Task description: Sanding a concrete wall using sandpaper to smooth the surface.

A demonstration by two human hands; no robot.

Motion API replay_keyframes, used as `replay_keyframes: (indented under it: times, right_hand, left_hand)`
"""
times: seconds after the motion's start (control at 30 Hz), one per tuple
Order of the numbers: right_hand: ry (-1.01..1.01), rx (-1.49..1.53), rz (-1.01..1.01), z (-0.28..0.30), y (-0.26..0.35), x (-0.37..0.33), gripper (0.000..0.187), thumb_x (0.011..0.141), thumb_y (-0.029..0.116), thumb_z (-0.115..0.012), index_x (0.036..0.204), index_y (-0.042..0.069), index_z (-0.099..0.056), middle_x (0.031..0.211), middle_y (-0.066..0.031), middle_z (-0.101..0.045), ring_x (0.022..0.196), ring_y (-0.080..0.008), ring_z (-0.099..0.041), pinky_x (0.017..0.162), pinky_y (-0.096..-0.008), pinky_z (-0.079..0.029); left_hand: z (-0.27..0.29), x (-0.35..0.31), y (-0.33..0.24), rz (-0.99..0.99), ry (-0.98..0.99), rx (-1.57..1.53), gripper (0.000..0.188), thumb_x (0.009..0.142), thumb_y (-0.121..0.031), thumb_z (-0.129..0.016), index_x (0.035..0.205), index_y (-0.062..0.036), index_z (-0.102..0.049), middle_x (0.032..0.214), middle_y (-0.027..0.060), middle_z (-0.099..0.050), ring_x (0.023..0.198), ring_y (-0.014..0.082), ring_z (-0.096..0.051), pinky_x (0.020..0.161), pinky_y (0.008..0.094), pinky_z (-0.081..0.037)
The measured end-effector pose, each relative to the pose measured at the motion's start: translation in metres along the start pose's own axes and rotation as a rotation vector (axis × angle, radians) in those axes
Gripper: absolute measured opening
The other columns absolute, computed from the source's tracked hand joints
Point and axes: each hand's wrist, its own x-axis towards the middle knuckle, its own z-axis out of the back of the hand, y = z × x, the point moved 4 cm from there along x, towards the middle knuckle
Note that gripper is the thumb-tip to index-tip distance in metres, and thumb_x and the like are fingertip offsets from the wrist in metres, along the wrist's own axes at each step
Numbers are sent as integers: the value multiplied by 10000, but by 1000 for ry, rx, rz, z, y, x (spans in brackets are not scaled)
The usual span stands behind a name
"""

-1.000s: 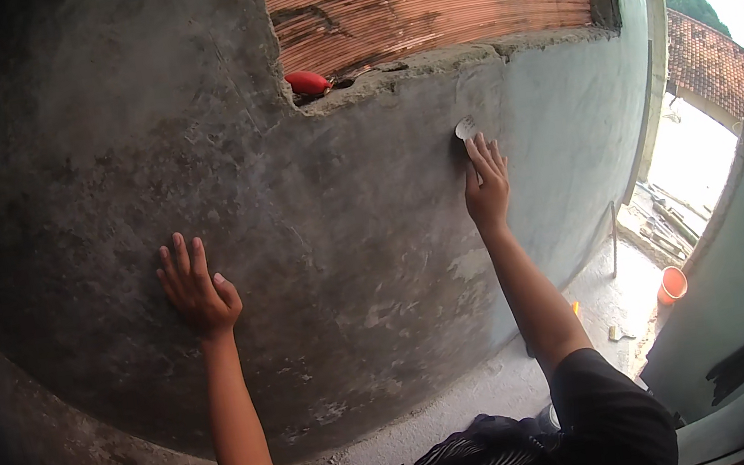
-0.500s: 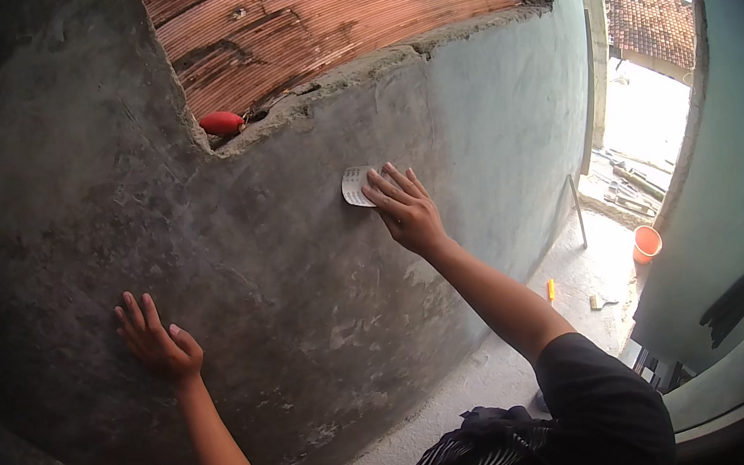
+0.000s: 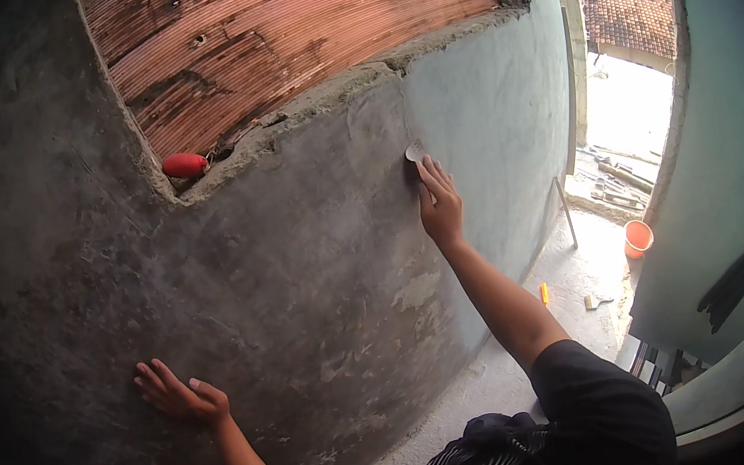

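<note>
My right hand (image 3: 443, 208) presses a small pale sheet of sandpaper (image 3: 415, 150) with print on its back against the wall (image 3: 300, 262). The sheet's upper end shows above my fingertips; the rest lies under the fingers. It sits just below the rough sill, where dark grey plaster meets a pale blue-green area. Lower and to the left, my left hand (image 3: 184, 400) rests on the dark plaster with its fingers stretched out and nothing in it.
A wall opening above has a rough sill and ribbed reddish blocks (image 3: 287, 35) behind. A red rounded object (image 3: 184, 166) lies in its corner. On the floor at right are an orange bucket (image 3: 638, 238), a brush (image 3: 591, 302) and a yellow-orange tool (image 3: 544, 293), near a doorway.
My right hand has moved the sandpaper right and slightly up along the wall, to the edge of the pale area. My left hand has slid lower. The view has shifted a little.
</note>
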Motion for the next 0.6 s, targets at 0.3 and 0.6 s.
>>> replay_keyframes:
  times: [0.3, 0.6]
  right_hand:
    - [251, 48, 364, -7, 17, -10, 471, 917, 31, -640, 1374, 147, -649, 1515, -84, -554, 1449, -313, -465, 1194, -542, -334]
    - [248, 114, 292, -4, -1, -15, 479, 904, 6, -638, 1366, 130, -658, 1495, -101, -572, 1449, -332, -463, 1209, -535, -312]
  left_hand:
    - [3, 1, 3, -21, -22, 47, 582, 1036, -267, -307, 1556, -34, -422, 1623, 202, -389, 1514, 434, -326, 1231, 576, -173]
    - [-18, 28, -79, 95, -130, -144, 592, 1046, -271, -319, 1545, 37, -397, 1636, 249, -325, 1528, 457, -256, 1238, 560, -189]
